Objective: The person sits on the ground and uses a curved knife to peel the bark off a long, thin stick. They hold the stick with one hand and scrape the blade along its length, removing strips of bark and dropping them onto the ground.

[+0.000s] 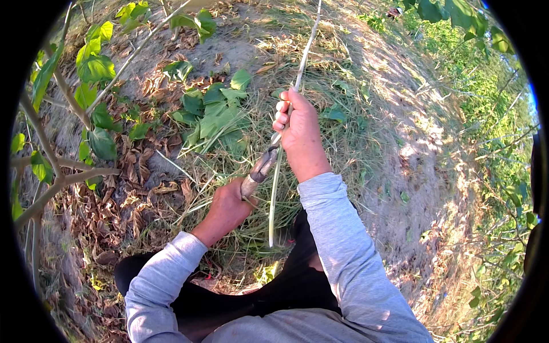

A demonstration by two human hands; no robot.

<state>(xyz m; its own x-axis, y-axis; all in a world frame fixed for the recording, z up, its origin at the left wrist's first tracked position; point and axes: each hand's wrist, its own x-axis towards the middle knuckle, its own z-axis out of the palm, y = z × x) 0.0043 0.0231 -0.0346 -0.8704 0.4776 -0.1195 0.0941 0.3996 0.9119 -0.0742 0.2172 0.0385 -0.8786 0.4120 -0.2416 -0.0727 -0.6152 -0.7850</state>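
My left hand (226,209) is closed around a short wooden handle or thick stick (258,173), partly wrapped in dark material. Its upper end narrows towards my right hand; whether it carries a blade I cannot tell. My right hand (301,128) grips a long, thin, pale stick (308,45) that runs upward past the top of the view. Below that hand a pale green stem (274,197) hangs down to a cut-looking white end; it seems to be the same stick. Under both hands lies a heap of cut grass (339,133) with broad green leaves (218,118).
Branches of a leafy shrub (64,182) reach in from the left, one rising towards the top. Dry brown leaves (137,171) cover the soil beneath. Bare sloping soil (399,188) lies to the right, with green bushes (484,81) beyond. My knees in black trousers (257,302) are below.
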